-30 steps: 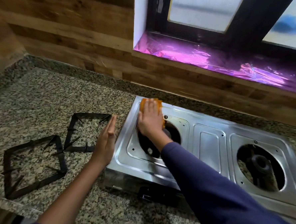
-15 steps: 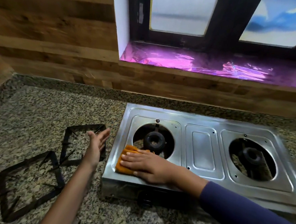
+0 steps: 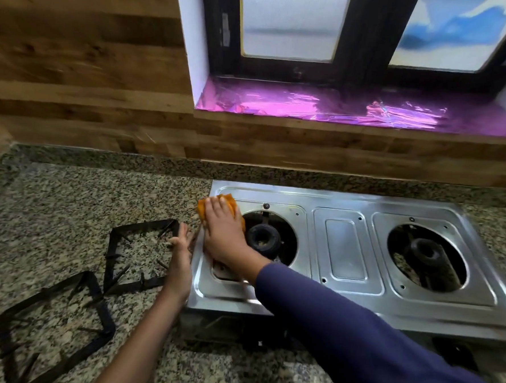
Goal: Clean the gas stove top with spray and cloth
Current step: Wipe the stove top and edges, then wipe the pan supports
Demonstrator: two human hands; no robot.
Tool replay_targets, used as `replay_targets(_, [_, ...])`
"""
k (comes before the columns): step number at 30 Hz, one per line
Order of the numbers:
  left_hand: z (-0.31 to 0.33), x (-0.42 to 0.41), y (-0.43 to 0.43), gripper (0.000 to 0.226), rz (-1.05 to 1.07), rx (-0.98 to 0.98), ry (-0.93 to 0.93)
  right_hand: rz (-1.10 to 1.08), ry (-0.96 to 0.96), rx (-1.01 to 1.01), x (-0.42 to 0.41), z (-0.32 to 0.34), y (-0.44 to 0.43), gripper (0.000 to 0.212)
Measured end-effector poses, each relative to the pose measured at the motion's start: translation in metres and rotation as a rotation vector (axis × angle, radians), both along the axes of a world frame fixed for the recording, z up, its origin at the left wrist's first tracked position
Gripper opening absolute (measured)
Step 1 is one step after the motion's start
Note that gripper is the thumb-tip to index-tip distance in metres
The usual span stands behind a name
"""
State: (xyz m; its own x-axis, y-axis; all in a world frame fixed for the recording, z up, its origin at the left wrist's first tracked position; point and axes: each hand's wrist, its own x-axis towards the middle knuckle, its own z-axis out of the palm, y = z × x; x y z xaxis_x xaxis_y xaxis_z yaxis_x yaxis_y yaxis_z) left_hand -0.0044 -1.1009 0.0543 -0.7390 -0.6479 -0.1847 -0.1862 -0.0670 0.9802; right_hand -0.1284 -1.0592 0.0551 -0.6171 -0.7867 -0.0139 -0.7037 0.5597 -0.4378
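Note:
A steel two-burner gas stove point(image 3: 346, 250) sits on the granite counter, its pan supports off. My right hand point(image 3: 223, 237) lies flat on an orange cloth point(image 3: 229, 203) and presses it onto the stove's far left corner, beside the left burner point(image 3: 263, 241). Most of the cloth is hidden under the palm. My left hand point(image 3: 181, 261) rests with fingers apart against the stove's left edge and holds nothing. No spray bottle is in view.
Two black pan supports point(image 3: 139, 255) point(image 3: 54, 327) lie on the granite counter point(image 3: 67, 203) left of the stove. The right burner point(image 3: 427, 256) is uncovered. A wood-panelled wall and a window sill with pink foil point(image 3: 340, 108) rise behind.
My right hand has slid the orange cloth from the stove's front left corner back to the far left corner. My left hand has moved against the stove's left edge.

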Motion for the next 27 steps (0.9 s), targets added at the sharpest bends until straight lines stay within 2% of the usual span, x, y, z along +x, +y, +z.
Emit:
replay_targets(3, [-0.002, 0.004, 0.002, 0.125, -0.03, -0.119, -0.029, -0.119, 0.013, 0.081, -0.03, 0.005, -0.016, 0.071])
replay_targets(8, [-0.002, 0.006, 0.003, 0.121, -0.042, -0.223, -0.12, -0.409, 0.015, 0.115, -0.086, 0.004, -0.006, 0.065])
replay_targets(14, [-0.005, 0.003, 0.002, 0.118, -0.082, -0.254, -0.12, -0.423, 0.025, 0.095, -0.105, -0.002, -0.006, 0.062])
replay_targets(16, [-0.005, 0.003, 0.002, 0.119, -0.094, -0.256, -0.122, -0.329, 0.074, 0.046, -0.098, -0.002, -0.01, 0.056])
replay_targets(18, [-0.007, 0.003, 0.001, 0.117, -0.085, -0.225, -0.099, -0.141, 0.057, -0.079, -0.074, 0.0, -0.016, 0.046])
replay_targets(21, [-0.004, 0.0, -0.002, 0.114, -0.085, -0.065, 0.083, 0.144, -0.008, -0.139, -0.012, 0.004, -0.017, 0.049])
replay_targets(24, [-0.003, 0.006, -0.006, 0.114, 0.1, 0.189, 0.233, 0.311, 0.016, -0.112, 0.034, 0.005, 0.005, 0.056])
replay_targets(27, [-0.014, 0.017, -0.015, 0.087, 0.29, 0.27, 0.213, 0.414, 0.037, -0.124, 0.06, 0.007, 0.04, 0.057])
